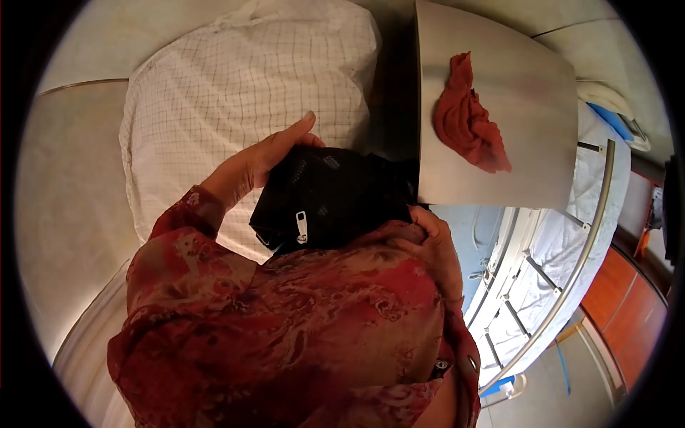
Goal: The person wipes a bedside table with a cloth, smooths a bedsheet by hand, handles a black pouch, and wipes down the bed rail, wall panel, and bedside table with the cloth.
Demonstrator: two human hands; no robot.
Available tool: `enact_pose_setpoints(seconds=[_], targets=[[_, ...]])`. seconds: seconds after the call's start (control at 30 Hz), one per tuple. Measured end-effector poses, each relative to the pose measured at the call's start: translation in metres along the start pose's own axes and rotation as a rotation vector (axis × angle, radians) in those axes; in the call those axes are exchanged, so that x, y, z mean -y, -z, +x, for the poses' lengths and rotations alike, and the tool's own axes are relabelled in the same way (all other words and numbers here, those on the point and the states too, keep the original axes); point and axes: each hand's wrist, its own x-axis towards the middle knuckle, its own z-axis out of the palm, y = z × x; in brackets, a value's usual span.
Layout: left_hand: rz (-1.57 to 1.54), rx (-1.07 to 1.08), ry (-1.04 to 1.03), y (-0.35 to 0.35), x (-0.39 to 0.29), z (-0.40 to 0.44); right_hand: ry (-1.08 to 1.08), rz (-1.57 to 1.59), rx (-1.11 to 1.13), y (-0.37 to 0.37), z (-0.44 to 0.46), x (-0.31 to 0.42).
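As hands (277,151) (437,242) hold it, black fabric (317,189) lies between.

Left hand (277,151) is partly hidden by bag (349,192) | print (330,162) can't be read | near edge is covered by shirt (342,299)

- We find the fabric item (349,192) black, with small, faint grey print.
- We note its zip pull (301,227) as white.
- We record the garment (300,307) as red and tan, in a mottled floral pattern.
- We find the large cover (242,78) off-white, crossed by a thin dark check.
- We list the crumpled cloth (467,125) as brick red.
- We log the tabletop (539,135) as silvery grey, the sheet (539,285) bluish white, the side panel (631,307) orange-red.
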Motion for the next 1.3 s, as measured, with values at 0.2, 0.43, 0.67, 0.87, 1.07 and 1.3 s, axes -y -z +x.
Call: enact_pose_setpoints(seconds=[0.2, 0.43, 0.67, 0.87, 1.07, 1.3], targets=[[0.03, -0.014, -0.005, -0.007, -0.001, -0.002, -0.051, -0.025, 0.007, 0.002, -0.005, -0.002], [0.089, -0.014, -0.034, -0.01, -0.001, -0.004, -0.025, -0.067, -0.015, -0.001, -0.008, -0.005], [0.11, -0.046, -0.022, -0.011, 0.003, 0.002, 0.03, -0.044, -0.019, 0.0, -0.009, -0.008], [0.069, -0.026, 0.019, -0.011, 0.001, 0.002, 0.287, -0.137, 0.049, 0.025, 0.01, 0.039], [0.111, -0.051, -0.01, -0.01, 0.006, 0.005, 0.93, -0.517, 0.276, -0.038, 0.073, 0.083], [0.1, -0.006, 0.006, -0.001, 0.006, 0.012, 0.829, -0.53, 0.361, -0.04, 0.082, 0.091]])
